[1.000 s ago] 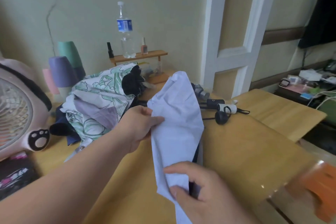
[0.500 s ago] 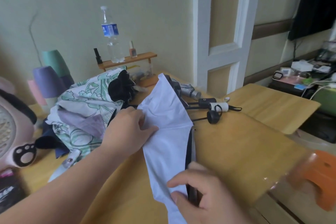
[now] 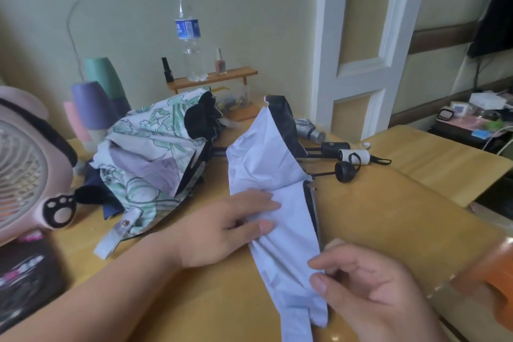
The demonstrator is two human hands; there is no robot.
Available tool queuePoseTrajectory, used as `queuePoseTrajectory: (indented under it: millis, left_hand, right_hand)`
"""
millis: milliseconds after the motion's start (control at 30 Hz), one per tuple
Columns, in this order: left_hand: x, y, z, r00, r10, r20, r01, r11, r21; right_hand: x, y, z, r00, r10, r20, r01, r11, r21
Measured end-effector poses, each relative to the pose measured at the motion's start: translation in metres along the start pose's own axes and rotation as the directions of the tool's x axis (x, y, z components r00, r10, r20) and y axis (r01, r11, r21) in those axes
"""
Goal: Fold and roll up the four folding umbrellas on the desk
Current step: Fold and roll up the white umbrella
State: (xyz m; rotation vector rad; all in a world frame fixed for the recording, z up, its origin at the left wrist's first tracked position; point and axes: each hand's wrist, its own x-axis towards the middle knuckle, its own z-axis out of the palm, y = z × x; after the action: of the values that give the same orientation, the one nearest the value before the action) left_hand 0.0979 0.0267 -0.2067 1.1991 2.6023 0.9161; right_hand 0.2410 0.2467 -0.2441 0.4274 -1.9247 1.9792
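Observation:
A pale lilac umbrella (image 3: pixel 273 175) with a black lining lies lengthwise across the wooden desk (image 3: pixel 388 225). My left hand (image 3: pixel 222 230) pinches a fold of its fabric at the middle, fingers on top and thumb below. My right hand (image 3: pixel 369 294) grips the lower end of the canopy near the front edge. A green leaf-print umbrella (image 3: pixel 150 147) lies crumpled to the left over a dark blue one (image 3: pixel 94 194). A silver folded umbrella (image 3: pixel 308 130) lies behind. Black and white umbrella handles (image 3: pixel 349 157) rest at the centre right.
A pink fan (image 3: pixel 30 166) stands at the left edge. Stacked pastel cups (image 3: pixel 97 100) and a small wooden shelf (image 3: pixel 213 79) with a water bottle (image 3: pixel 190 41) and nail polish bottles line the wall. An orange object (image 3: pixel 488 280) sits at the front right.
The lilac umbrella has been lowered from upright to lie on the desk. My left hand moved down the canopy toward its middle. My right hand stayed at the lower end.

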Motion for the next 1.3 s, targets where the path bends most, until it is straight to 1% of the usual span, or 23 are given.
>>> queuePoseTrajectory:
  millis: [67, 100, 167, 233, 267, 300, 367, 467, 600, 700, 800, 900, 1067, 1167, 1233, 1267, 1300]
  left_hand:
    - [-0.002, 0.002, 0.002, 0.999, 0.001, 0.041, -0.003, 0.999, 0.034]
    - [-0.003, 0.004, 0.002, 0.998, 0.001, 0.059, -0.004, 0.998, 0.055]
    - [-0.004, 0.008, 0.002, 0.997, 0.012, 0.078, -0.019, 0.995, 0.095]
    - [-0.004, 0.012, 0.005, 0.995, 0.038, 0.091, -0.052, 0.987, 0.153]
    - [-0.004, 0.015, 0.006, 0.993, 0.052, 0.106, -0.072, 0.978, 0.196]
    - [-0.004, 0.017, 0.008, 0.990, 0.059, 0.128, -0.089, 0.966, 0.241]
    - [-0.003, 0.021, 0.011, 0.981, 0.051, 0.185, -0.107, 0.944, 0.311]
    - [0.000, 0.024, 0.015, 0.975, 0.057, 0.213, -0.130, 0.930, 0.345]
    - [0.002, 0.024, 0.018, 0.973, 0.056, 0.224, -0.133, 0.929, 0.345]
    - [0.001, 0.025, 0.019, 0.972, 0.036, 0.233, -0.117, 0.930, 0.348]
    - [0.001, 0.027, 0.019, 0.972, 0.028, 0.234, -0.109, 0.934, 0.342]
    - [0.001, 0.028, 0.017, 0.970, 0.026, 0.243, -0.104, 0.943, 0.315]
    - [0.003, 0.031, 0.017, 0.971, 0.005, 0.239, -0.075, 0.955, 0.287]
    - [0.005, 0.029, 0.021, 0.975, 0.008, 0.223, -0.094, 0.921, 0.377]
    - [0.005, 0.027, 0.021, 0.976, 0.031, 0.217, -0.116, 0.913, 0.391]
    - [0.005, 0.027, 0.021, 0.975, 0.047, 0.216, -0.128, 0.916, 0.381]
    - [0.005, 0.026, 0.020, 0.974, 0.067, 0.217, -0.146, 0.917, 0.371]
  right_hand:
    - [0.001, -0.001, 0.001, 1.000, -0.022, -0.002, 0.022, 0.999, 0.029]
    - [0.000, -0.001, 0.002, 0.999, -0.040, -0.006, 0.040, 0.999, 0.013]
    - [-0.002, 0.000, 0.003, 0.994, -0.111, -0.023, 0.107, 0.986, -0.129]
    - [-0.006, 0.001, 0.005, 0.975, -0.218, -0.034, 0.198, 0.932, -0.304]
    - [-0.008, 0.001, 0.005, 0.964, -0.265, -0.035, 0.235, 0.901, -0.365]
    - [-0.010, 0.001, 0.006, 0.953, -0.300, -0.036, 0.259, 0.873, -0.414]
    - [-0.014, 0.003, 0.006, 0.943, -0.326, -0.074, 0.253, 0.840, -0.480]
    - [-0.018, 0.005, 0.003, 0.956, -0.267, -0.124, 0.178, 0.859, -0.480]
    - [-0.022, 0.004, 0.001, 0.976, -0.198, -0.093, 0.135, 0.880, -0.455]
    - [-0.023, 0.005, 0.003, 0.982, -0.133, -0.134, 0.066, 0.907, -0.417]
    - [-0.023, 0.006, 0.005, 0.980, -0.098, -0.171, 0.012, 0.895, -0.447]
    - [-0.021, 0.005, 0.008, 0.975, -0.042, -0.216, -0.058, 0.899, -0.435]
    - [-0.023, 0.003, 0.011, 0.969, -0.054, -0.240, -0.066, 0.884, -0.462]
    - [-0.022, -0.002, 0.009, 0.981, -0.052, -0.188, -0.052, 0.860, -0.507]
    - [-0.015, -0.004, 0.007, 0.975, 0.007, -0.222, -0.113, 0.878, -0.466]
    - [-0.008, -0.006, 0.004, 0.967, 0.014, -0.255, -0.131, 0.884, -0.448]
    - [0.001, -0.009, 0.000, 0.960, -0.018, -0.278, -0.118, 0.878, -0.464]
